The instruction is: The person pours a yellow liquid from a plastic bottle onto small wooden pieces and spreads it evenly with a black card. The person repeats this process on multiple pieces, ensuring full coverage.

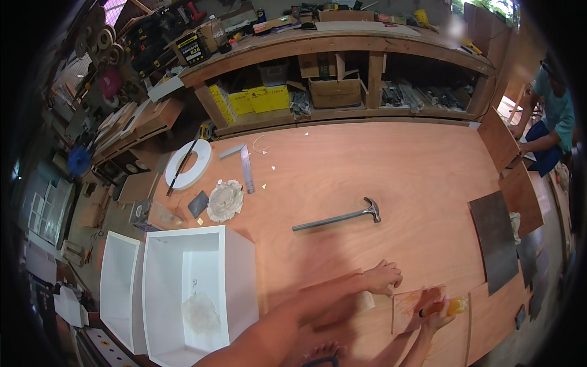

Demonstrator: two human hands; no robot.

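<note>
My left hand (382, 276) is at the lower middle right, fingers apart and loosely curled, holding nothing, near the upper left corner of a small plywood piece (403, 321) with orange smears. My right hand (435, 319) is closed on an orange-yellow item (455, 304) over that piece; its exact kind is unclear. A claw hammer (330, 220) lies beyond my left hand on the large plywood sheet (428, 159). Another wood strip (369, 300) lies partly under my left forearm, which hides some of the surface. My bare toes show at the bottom edge.
Two white boxes (238, 281) stand at left. A white ring (202, 162), metal square (246, 165) and crumpled cloth (225, 199) lie upper left. Dark sheets (492, 238) lie at right, where another person (550, 116) handles plywood panels. A loaded workbench (342, 43) spans the back.
</note>
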